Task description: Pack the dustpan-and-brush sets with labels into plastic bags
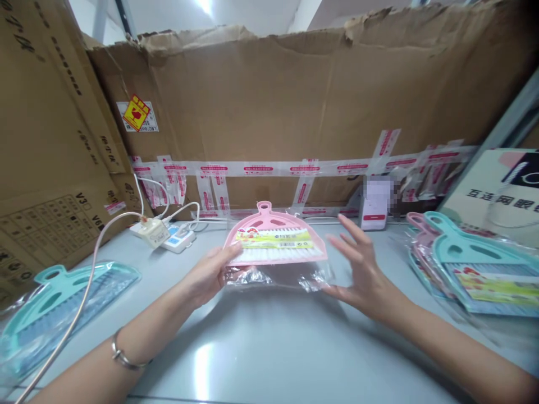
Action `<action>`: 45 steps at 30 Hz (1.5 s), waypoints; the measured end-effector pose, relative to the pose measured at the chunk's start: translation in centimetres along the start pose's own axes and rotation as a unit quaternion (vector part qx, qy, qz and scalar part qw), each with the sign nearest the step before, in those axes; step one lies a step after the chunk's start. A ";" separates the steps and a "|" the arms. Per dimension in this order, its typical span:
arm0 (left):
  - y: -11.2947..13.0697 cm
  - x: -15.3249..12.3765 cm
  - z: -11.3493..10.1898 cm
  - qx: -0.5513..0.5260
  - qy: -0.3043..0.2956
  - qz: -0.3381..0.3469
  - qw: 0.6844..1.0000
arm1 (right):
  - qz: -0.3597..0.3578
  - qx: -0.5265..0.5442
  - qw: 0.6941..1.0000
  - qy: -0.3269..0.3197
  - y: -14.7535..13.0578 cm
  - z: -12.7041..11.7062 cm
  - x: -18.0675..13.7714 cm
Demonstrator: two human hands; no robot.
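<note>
A pink dustpan (275, 220) with a white-bristled brush and a printed label card (273, 240) is wrapped in a clear plastic bag (290, 278). My left hand (214, 275) grips its left edge, thumb on top and fingers beneath, holding it up over the table. Close to the right edge, my right hand (357, 264) is spread, fingers apart; whether its thumb touches the loose bag corner I cannot tell. The dustpan's handle with its hanging hole points away from me.
Bagged teal dustpans lie on the left (101, 269) and atop a stack on the right (463, 247). A phone (374, 205) leans against the cardboard wall (269, 106). A power strip (179, 238) with a charger (155, 233) sits back left; its cable (90, 275) crosses the left side.
</note>
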State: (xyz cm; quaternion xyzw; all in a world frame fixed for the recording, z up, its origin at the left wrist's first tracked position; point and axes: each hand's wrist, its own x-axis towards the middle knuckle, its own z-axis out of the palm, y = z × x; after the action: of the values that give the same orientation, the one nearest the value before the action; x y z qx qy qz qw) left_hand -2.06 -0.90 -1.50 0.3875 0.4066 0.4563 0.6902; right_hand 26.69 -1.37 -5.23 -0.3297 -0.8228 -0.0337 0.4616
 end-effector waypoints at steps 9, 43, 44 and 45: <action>-0.7 -0.7 0.1 0.026 -0.010 0.066 0.997 | 0.038 0.212 0.977 -0.005 -1.3 3.0 3.0; -2.5 2.0 -1.4 0.098 -0.052 0.096 0.989 | 0.399 0.521 0.754 0.030 -1.2 5.5 2.5; -2.4 1.9 -1.5 0.095 -0.052 0.094 0.990 | 0.397 0.521 0.755 0.029 -1.3 5.4 2.4; -2.4 1.8 -1.5 0.093 -0.054 0.093 0.990 | 0.396 0.521 0.756 0.028 -1.3 5.4 2.4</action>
State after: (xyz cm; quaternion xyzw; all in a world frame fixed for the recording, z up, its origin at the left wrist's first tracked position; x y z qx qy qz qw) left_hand -2.23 0.42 -4.57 0.5101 0.3716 0.4570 0.6267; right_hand 21.14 0.81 -6.07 -0.3331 -0.4958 0.5768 0.5572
